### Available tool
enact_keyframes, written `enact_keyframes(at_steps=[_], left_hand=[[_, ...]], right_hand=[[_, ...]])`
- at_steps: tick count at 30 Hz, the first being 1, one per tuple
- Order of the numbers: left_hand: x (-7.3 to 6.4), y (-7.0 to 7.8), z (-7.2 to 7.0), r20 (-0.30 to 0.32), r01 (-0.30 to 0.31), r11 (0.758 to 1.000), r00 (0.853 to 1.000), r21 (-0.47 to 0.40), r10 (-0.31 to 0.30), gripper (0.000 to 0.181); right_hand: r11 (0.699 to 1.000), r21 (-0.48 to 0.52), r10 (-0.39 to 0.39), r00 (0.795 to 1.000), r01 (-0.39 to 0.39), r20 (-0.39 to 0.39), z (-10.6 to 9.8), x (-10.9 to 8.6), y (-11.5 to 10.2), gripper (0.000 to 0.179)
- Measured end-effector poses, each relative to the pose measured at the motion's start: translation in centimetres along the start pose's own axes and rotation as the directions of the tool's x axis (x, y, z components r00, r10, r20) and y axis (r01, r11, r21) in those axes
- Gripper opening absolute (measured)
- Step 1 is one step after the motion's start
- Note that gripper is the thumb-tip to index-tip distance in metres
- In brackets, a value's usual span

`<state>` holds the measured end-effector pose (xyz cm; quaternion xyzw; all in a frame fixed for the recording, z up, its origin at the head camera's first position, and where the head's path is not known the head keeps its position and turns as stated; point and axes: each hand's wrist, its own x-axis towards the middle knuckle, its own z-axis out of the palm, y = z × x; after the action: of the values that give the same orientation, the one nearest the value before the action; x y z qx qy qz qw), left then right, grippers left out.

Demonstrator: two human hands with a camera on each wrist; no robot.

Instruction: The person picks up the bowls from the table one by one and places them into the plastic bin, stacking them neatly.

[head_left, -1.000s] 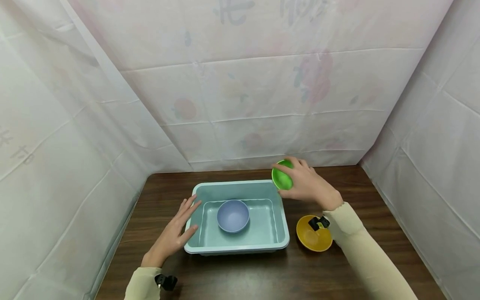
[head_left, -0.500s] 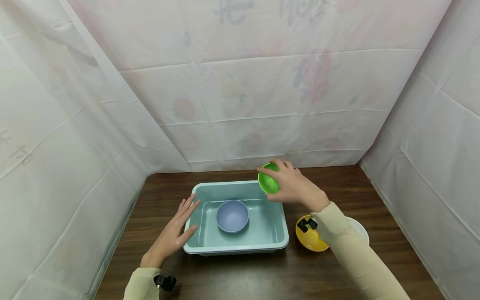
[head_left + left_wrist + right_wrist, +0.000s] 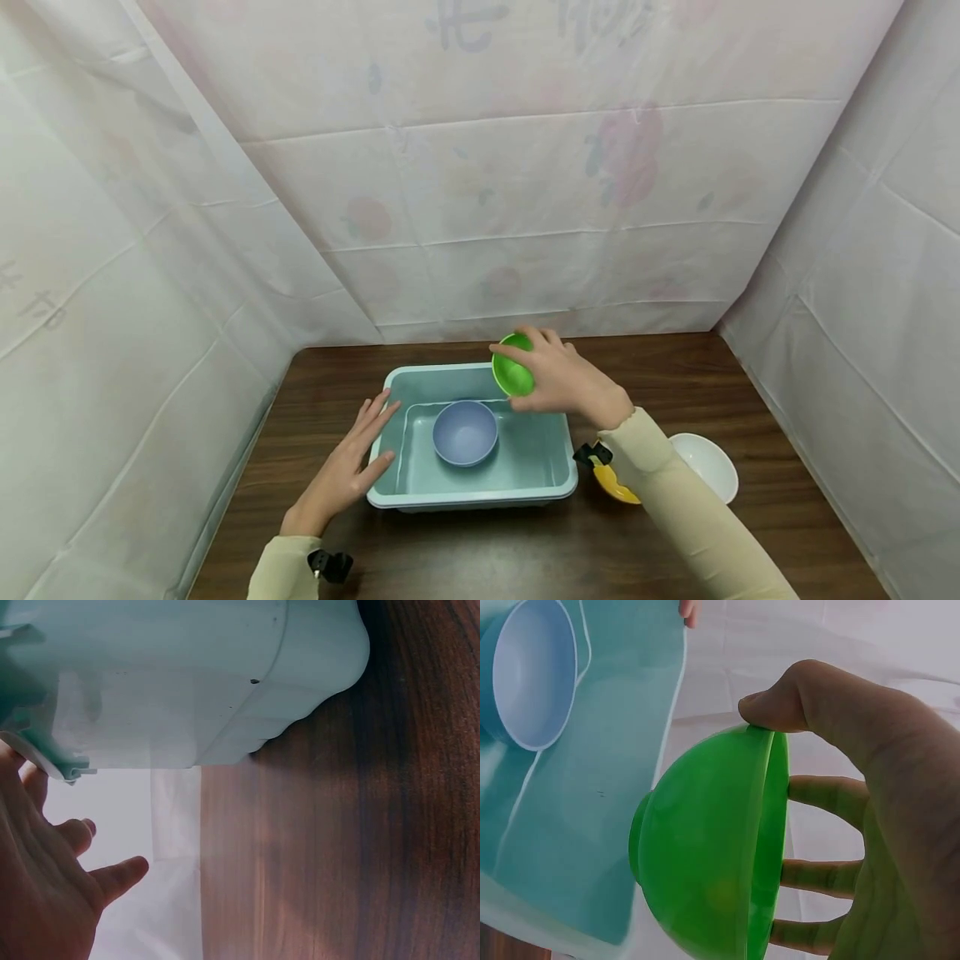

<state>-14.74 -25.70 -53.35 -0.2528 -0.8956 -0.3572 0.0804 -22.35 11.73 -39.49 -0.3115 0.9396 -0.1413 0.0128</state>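
Observation:
A green bowl (image 3: 513, 367) is gripped by its rim in my right hand (image 3: 558, 377), above the back right part of a light teal plastic basin (image 3: 525, 492). The right wrist view shows the thumb on one side of the green bowl's (image 3: 697, 840) rim and the fingers at the other. Inside the basin, near its middle, sits a blue-purple bowl (image 3: 465, 433). My left hand (image 3: 341, 467) rests at the basin's left rim with fingers spread; the left wrist view has the fingers touching the rim of the basin (image 3: 150, 690).
Right of the basin, a yellow bowl (image 3: 615, 485) lies partly hidden under my right sleeve. A white bowl (image 3: 708, 467) stands further right on the dark wooden table (image 3: 480, 554). White patterned sheeting (image 3: 480, 183) encloses the back and sides.
My right hand has carried the green bowl leftward, from beyond the basin's right corner to above its inside. The white bowl has come into sight from behind the sleeve. My left hand stays put.

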Motion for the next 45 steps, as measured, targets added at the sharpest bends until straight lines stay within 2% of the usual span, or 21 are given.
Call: enact_keyframes(at_steps=[4, 13, 28, 45], left_hand=[[-0.1, -0.1, 0.0, -0.014, -0.027, 1.000, 1.000, 0.005, 0.027, 0.069], [-0.1, 0.0, -0.1, 0.000, 0.004, 1.000, 1.000, -0.025, -0.004, 0.070], [0.0, -0.1, 0.0, 0.005, 0.001, 1.000, 1.000, -0.021, -0.001, 0.072], [-0.3, -0.1, -0.2, -0.005, 0.010, 1.000, 1.000, -0.020, -0.010, 0.070]], right_hand=[[1.000, 0.004, -0.013, 1.000, 0.013, 0.003, 0.5, 0.2, -0.2, 0.076], [0.999, -0.006, -0.051, 0.998, 0.051, 0.028, 1.9, 0.6, -0.9, 0.078], [0.994, -0.044, -0.094, 0.993, 0.097, 0.067, 3.6, 1.1, -1.3, 0.076], [0.977, -0.086, -0.184, 0.977, 0.194, 0.106, 4.8, 1.6, -2.2, 0.075]])
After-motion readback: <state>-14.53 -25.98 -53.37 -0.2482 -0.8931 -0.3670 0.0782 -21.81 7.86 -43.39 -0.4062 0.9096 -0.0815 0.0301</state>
